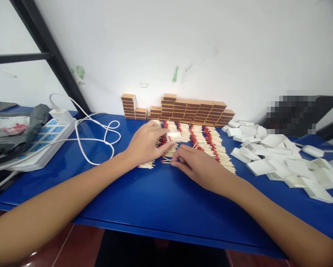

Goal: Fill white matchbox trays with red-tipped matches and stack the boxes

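Observation:
My left hand [146, 142] holds a small white matchbox tray [174, 136] between thumb and fingers, just above the matches. Rows of red-tipped matches [207, 142] lie spread on the blue table [144, 200]. My right hand [195, 165] rests palm down beside them, its fingertips pinched at a few loose matches [167, 161] near the left hand. What those fingers grip is too small to make out clearly.
Brown matchboxes [188, 109] are stacked against the white wall. A heap of white empty trays [277, 157] lies at the right. A blue-and-white power strip [45, 139] with looping white cables [99, 137] sits at the left, beside a dark bag [13, 129].

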